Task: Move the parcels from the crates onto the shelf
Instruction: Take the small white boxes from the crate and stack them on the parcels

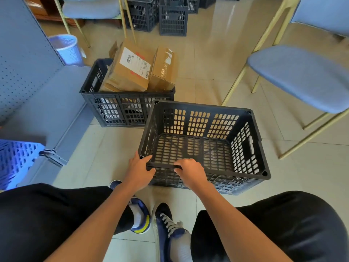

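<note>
Crouching over a tiled floor, a person grips the near rim of an empty black crate point(205, 140) with both hands; the left hand point(138, 170) curls its fingers over the rim at the near left corner, and the right hand point(189, 170) clamps the same rim just beside it, fingers hooked inside. Behind and to the left stands a second black crate point(120, 108), touching the first at one corner (it seems), holding cardboard parcels: a large labelled box point(132, 69) tilted upward, and a smaller box point(164, 69) leaning beside it; grey pegboard shelf point(22, 69) panels rise at the left, and a blue chair point(294, 76) stands to the right.
</note>
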Motion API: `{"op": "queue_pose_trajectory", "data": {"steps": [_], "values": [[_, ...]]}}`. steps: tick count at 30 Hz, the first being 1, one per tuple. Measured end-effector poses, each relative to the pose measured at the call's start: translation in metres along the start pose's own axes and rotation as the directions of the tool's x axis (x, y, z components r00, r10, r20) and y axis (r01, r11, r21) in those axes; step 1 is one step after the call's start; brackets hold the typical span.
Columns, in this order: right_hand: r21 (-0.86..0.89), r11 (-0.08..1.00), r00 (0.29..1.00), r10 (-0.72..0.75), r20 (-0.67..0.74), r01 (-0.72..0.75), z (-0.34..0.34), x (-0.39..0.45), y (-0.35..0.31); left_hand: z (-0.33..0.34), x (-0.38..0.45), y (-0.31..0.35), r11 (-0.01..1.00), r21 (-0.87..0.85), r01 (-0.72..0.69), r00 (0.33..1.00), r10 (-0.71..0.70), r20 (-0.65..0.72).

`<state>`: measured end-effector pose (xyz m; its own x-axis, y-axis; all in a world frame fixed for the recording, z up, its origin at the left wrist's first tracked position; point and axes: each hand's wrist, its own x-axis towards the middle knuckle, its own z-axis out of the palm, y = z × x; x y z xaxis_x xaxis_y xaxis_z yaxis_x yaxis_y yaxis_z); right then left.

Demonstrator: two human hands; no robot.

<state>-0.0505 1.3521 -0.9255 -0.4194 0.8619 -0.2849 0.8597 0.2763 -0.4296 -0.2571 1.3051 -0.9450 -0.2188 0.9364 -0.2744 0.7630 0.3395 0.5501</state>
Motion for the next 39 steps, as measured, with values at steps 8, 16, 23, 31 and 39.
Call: {"op": "queue_pose_trajectory", "data": {"steps": [8, 16, 23, 31, 39], "values": [[0.007, 0.994, 0.990, 0.113, -0.079, -0.113, -0.004, -0.006, 0.021, 0.015, 0.003, 0.016, 0.998, 0.050, -0.035, 0.991, 0.029, 0.127], [-0.059, 0.960, 0.958, 0.267, -0.107, -0.274, -0.029, -0.027, 0.055, 0.035, -0.004, 0.069, 0.990, 0.064, -0.129, 0.962, 0.109, 0.250], [-0.069, 0.963, 0.957, 0.250, -0.145, -0.262, -0.042, -0.030, 0.061, 0.015, -0.004, 0.095, 0.983, 0.035, -0.178, 0.964, 0.168, 0.206], [0.007, 0.997, 0.981, 0.078, -0.176, -0.078, -0.055, 0.011, 0.015, -0.041, 0.023, 0.068, 0.964, 0.220, -0.146, 0.989, 0.135, 0.066], [-0.020, 0.998, 0.988, -0.063, -0.139, 0.061, -0.055, 0.122, -0.044, -0.102, 0.093, 0.008, 0.972, 0.229, -0.048, 0.995, 0.066, -0.071]]}}
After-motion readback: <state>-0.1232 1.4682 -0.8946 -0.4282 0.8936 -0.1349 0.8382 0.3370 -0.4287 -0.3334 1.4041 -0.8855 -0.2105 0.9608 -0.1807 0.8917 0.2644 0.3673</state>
